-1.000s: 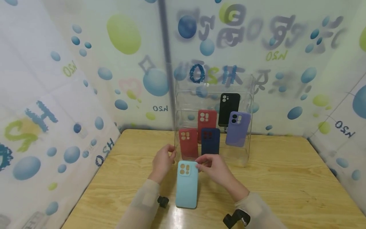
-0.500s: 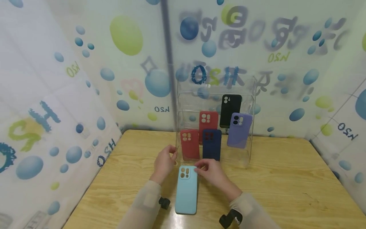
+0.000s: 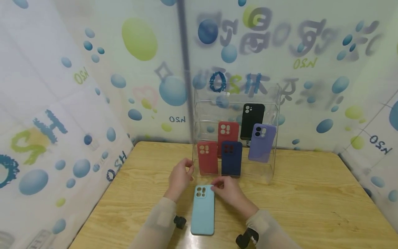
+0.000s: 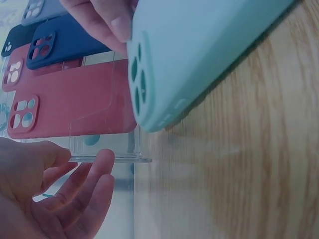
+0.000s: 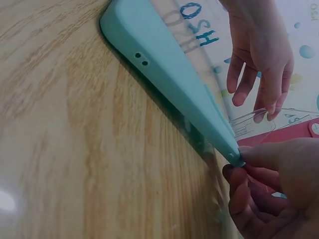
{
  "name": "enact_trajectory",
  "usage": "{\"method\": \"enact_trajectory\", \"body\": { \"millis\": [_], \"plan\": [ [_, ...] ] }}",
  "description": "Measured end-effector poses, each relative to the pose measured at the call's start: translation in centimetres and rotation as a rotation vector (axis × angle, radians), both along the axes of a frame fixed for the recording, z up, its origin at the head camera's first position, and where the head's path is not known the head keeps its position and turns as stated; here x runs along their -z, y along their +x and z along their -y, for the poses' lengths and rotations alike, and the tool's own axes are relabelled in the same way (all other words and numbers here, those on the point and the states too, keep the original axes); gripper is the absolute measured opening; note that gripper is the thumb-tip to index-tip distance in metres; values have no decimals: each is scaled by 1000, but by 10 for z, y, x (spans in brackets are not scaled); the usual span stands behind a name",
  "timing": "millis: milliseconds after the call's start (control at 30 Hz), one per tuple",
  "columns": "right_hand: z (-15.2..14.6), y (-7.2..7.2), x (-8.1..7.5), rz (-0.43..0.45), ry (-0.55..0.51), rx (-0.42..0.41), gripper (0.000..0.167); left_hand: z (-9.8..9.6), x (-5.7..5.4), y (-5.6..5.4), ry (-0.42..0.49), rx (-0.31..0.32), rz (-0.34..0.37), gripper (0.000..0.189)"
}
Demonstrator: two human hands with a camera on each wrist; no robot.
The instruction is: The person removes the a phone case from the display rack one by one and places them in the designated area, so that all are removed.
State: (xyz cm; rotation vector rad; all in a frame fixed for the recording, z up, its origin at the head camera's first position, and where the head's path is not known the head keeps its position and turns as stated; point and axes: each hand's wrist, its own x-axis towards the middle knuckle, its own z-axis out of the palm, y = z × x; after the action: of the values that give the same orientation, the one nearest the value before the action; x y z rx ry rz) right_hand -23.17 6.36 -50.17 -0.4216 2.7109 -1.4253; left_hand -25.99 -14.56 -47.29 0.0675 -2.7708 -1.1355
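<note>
My right hand [image 3: 229, 191] pinches the top right corner of a light blue phone case [image 3: 203, 214] between thumb and fingers. The case's lower end rests on the wooden table, and its camera end is tilted up a little, as the right wrist view shows. With thumb and fingertips, my left hand [image 3: 180, 176] pinches the left side edge of a clear plastic display stand [image 4: 112, 158]. Just behind the light blue case, in the stand's lowest tier, are a red phone case [image 3: 208, 159] and a dark blue phone case [image 3: 231, 159].
Higher on the stand are another red phone case [image 3: 228, 130], a purple phone case [image 3: 262, 143] and a black phone case [image 3: 252, 121]. The wooden table [image 3: 311, 193] reaches back to a patterned wall [image 3: 149, 100], with another wall at the left.
The light blue phone case has come down and toward me, its upper end lowered, with my right hand still on its corner. My left hand stays at the stand's edge.
</note>
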Motion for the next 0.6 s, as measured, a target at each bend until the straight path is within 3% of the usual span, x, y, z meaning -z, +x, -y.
{"method": "enact_trajectory", "body": {
  "millis": [600],
  "plan": [
    [2,0,3,-38,105,-33,4,1,2,1,2,0,-22,14]
  ]
}}
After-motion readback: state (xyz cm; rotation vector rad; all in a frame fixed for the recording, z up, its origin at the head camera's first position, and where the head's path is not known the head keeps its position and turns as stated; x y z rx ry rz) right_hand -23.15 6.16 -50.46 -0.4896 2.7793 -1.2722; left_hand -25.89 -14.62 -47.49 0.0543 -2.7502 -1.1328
